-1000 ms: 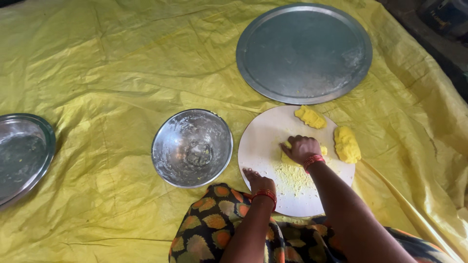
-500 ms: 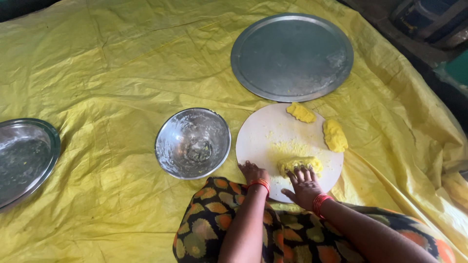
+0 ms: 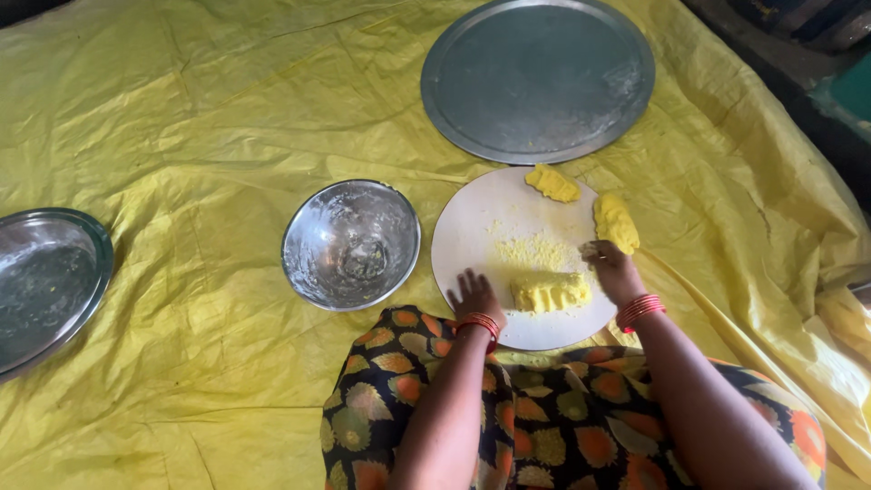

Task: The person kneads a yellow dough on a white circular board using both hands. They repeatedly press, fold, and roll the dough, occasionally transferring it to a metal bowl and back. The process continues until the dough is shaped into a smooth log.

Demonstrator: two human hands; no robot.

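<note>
A round white board (image 3: 472, 231) lies on the yellow sheet just in front of my lap. On it are three lumps of yellow dough: a ridged log (image 3: 550, 292) near me, a lump (image 3: 616, 222) at the right edge and a smaller piece (image 3: 552, 182) at the far edge. My left hand (image 3: 474, 298) rests flat on the board's near rim, fingers apart, holding nothing. My right hand (image 3: 611, 267) sits at the board's right side between the log and the right lump, fingertips touching crumbs of dough.
A steel bowl (image 3: 350, 242) with dough residue stands left of the board. A large flat steel plate (image 3: 537, 77) lies beyond the board. Another steel dish (image 3: 45, 281) sits at the far left. The wrinkled yellow sheet (image 3: 209, 118) covers the ground.
My right hand pulled the dough toward me into a ridged log, let it go, and moved right toward the board's edge. My left hand stayed on the rim.
</note>
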